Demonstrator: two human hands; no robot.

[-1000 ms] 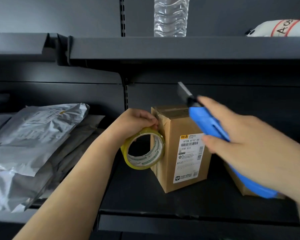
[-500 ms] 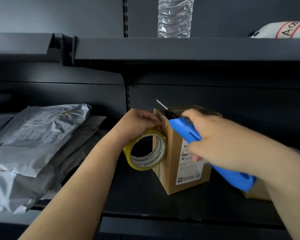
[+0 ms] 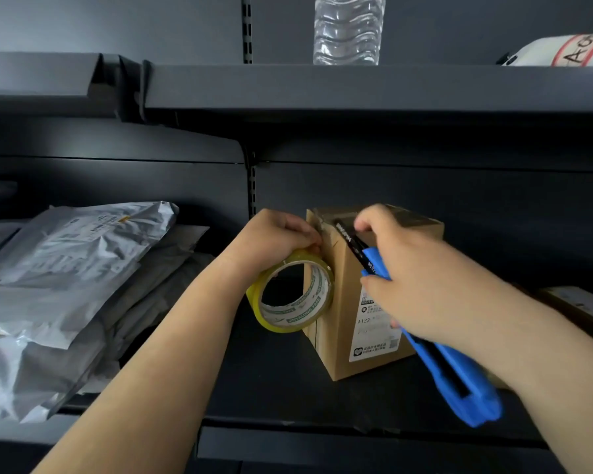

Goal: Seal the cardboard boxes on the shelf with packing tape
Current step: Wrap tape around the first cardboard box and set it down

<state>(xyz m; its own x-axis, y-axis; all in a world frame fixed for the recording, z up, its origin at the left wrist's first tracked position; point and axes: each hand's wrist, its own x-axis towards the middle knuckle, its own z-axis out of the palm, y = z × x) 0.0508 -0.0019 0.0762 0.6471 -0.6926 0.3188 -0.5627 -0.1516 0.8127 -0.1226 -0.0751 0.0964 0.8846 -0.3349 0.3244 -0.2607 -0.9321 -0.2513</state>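
I judge this box (image 3: 363, 302) close to sealed: tape already runs over its top, and what is left is cutting the strip free of the roll (image 3: 293, 295). A second box (image 3: 582, 307) at the right edge of the shelf (image 3: 288, 388) looks undone, though I can barely see it. My left hand (image 3: 281, 234) is closed on the roll, pressing it against the box's upper left corner. My right hand (image 3: 421, 278) is wrapped around the blue knife (image 3: 459, 381), its tip laid across the box top beside the left fingers.
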